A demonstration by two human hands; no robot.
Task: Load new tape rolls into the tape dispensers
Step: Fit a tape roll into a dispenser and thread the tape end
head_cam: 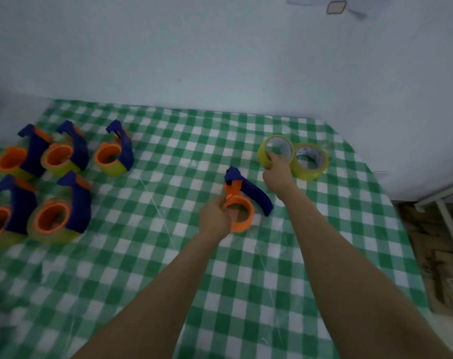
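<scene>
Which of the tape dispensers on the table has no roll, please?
The middle dispenser, gripped by the left hand: its orange hub is bare, while the five at left carry yellow rolls.

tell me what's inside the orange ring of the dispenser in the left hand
No tape roll sits on the orange ring; only the checked tablecloth shows through its hole. The left hand grips its left rim, covering that part.

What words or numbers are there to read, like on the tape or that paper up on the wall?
No text can be read anywhere.
paper on the wall: only a red-outlined shape; any writing is too blurred.
left tape roll and right tape roll: pale marks inside the cores, too blurred to read.
empty dispenser: no label visible.
</scene>
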